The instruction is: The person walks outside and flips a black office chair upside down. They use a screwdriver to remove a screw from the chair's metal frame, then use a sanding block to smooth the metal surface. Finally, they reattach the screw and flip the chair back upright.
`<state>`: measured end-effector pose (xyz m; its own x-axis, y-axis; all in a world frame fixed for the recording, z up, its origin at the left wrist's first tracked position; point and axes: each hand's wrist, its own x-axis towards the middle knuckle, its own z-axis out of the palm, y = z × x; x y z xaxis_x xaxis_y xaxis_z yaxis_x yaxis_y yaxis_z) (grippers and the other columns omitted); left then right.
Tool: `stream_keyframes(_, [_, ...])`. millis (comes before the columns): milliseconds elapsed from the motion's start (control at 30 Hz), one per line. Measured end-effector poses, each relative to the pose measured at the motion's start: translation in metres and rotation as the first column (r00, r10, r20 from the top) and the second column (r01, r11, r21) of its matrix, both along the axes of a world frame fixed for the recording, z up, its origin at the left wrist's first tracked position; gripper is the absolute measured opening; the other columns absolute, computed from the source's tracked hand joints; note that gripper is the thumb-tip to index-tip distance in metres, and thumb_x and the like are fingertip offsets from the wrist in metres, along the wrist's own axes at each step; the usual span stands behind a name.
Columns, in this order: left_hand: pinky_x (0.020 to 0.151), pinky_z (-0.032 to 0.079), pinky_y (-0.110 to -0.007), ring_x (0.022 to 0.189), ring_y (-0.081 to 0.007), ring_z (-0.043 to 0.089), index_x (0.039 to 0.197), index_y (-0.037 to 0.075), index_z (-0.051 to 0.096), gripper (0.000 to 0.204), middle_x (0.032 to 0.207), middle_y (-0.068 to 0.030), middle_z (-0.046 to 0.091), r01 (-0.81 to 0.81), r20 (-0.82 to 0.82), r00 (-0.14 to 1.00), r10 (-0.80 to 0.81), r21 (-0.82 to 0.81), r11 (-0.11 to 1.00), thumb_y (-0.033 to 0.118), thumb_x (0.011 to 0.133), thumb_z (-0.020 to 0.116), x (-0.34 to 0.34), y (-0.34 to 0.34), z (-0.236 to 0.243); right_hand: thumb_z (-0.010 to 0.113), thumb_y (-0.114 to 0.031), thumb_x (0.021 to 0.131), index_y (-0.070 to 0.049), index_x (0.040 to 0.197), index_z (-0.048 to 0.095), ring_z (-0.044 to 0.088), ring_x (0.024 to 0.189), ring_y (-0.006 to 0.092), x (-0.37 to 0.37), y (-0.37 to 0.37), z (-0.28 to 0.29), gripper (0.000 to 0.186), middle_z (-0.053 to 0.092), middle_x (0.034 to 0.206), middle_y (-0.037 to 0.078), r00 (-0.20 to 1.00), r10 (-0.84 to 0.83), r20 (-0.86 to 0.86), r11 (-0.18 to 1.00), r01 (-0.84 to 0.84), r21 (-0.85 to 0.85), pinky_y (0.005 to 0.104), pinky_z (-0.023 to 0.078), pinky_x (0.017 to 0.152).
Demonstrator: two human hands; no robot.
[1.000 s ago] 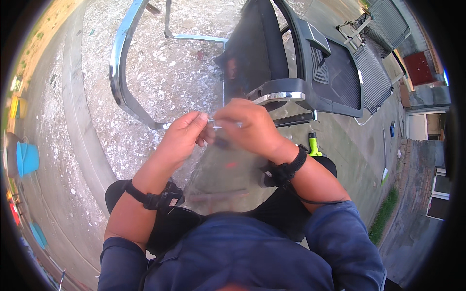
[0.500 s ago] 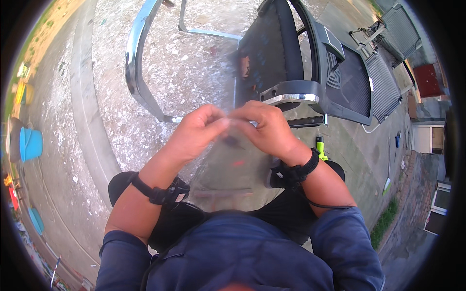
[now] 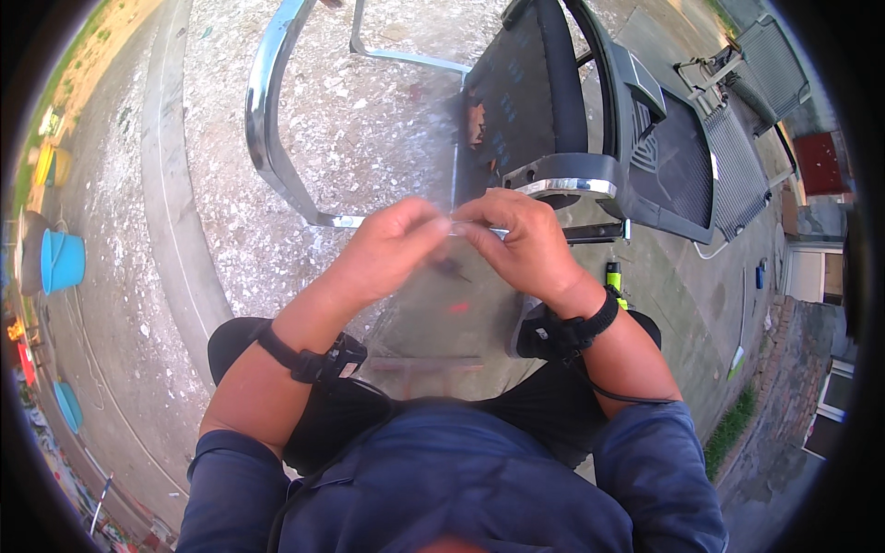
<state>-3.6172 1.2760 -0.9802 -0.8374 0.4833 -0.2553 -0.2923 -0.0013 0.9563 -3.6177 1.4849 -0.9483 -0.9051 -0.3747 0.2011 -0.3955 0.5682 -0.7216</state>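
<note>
My left hand [image 3: 392, 247] and my right hand [image 3: 524, 238] meet fingertip to fingertip in front of me, both pinched closed. The left fingers are smeared by motion. Something small and thin may lie between the tips, too blurred to name. Just beyond them an office chair lies tipped over, its dark seat [image 3: 521, 101] on edge with a torn patch on the underside. The chair's chrome tube frame [image 3: 263, 129] curves off to the left. A black armrest [image 3: 572, 170] with a shiny strip is close to my right fingers.
A black and bright yellow-green hand tool [image 3: 616, 276] lies on the concrete by my right wrist. More mesh chair parts [image 3: 737, 157] lie at the far right. On the left stands a light blue bucket [image 3: 63, 260]. White flakes litter the ground [image 3: 350, 120].
The whole view has shifted slightly, so the chair sits a little further right. My hands stay together at the fingertips, with the left fingers still moving.
</note>
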Motion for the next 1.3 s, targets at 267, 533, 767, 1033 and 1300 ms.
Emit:
stream_keyframes(267, [0.07,0.045,-0.025,0.082,-0.0101,0.06,0.097,0.004,0.062,0.029,0.086,-0.0032,0.065,0.006,0.003,1.0,-0.006,-0.04,0.999,0.031,0.102,0.053,-0.002,0.0,0.009,0.07,-0.012,0.081,-0.006,0.091,0.071,0.064,0.081,0.0336,0.0,0.003,-0.001,0.011,0.066,0.084,0.013,1.0,-0.01,-0.008,1.0,0.009,-0.013,0.0395,0.051,0.072])
stream_keyframes(533, [0.069,0.045,-0.025,0.082,-0.0106,0.061,0.097,0.005,0.063,0.031,0.086,-0.0022,0.065,0.035,-0.007,0.999,-0.035,-0.036,0.999,0.032,0.104,0.049,-0.001,0.0,0.0,0.071,-0.011,0.081,-0.006,0.091,0.07,0.064,0.081,0.0336,0.001,0.002,-0.001,0.011,0.066,0.085,0.012,1.0,0.004,-0.012,1.0,-0.005,-0.019,0.0395,0.051,0.072])
stream_keyframes(767, [0.069,0.046,-0.025,0.082,-0.0104,0.06,0.098,0.005,0.062,0.027,0.089,-0.0022,0.065,-0.019,-0.058,0.998,0.016,-0.039,0.999,0.028,0.104,0.05,0.001,0.002,0.001,0.071,-0.012,0.081,-0.006,0.091,0.07,0.063,0.079,0.034,0.0,0.003,-0.002,0.012,0.065,0.083,0.013,1.0,0.015,-0.002,1.0,-0.015,-0.011,0.0401,0.051,0.07])
stream_keyframes(1033, [0.069,0.045,-0.024,0.081,-0.0097,0.059,0.097,0.005,0.063,0.034,0.086,-0.0029,0.065,0.048,0.068,0.997,-0.045,-0.042,0.998,0.034,0.105,0.047,-0.001,0.0,0.002,0.07,-0.014,0.083,-0.006,0.091,0.07,0.063,0.079,0.0341,0.001,0.003,-0.003,0.011,0.065,0.083,0.013,1.0,0.004,0.001,1.0,-0.004,-0.026,0.0398,0.051,0.07])
stream_keyframes(1300, [0.071,0.045,-0.024,0.081,-0.0093,0.059,0.101,0.005,0.062,0.023,0.088,-0.0018,0.065,0.029,-0.005,1.0,-0.029,-0.052,0.998,0.024,0.103,0.05,-0.001,0.003,-0.002,0.069,-0.014,0.083,-0.006,0.091,0.07,0.063,0.079,0.0345,0.001,0.004,0.0,0.011,0.066,0.084,0.013,1.0,0.012,0.029,1.0,-0.011,-0.014,0.0403,0.05,0.07])
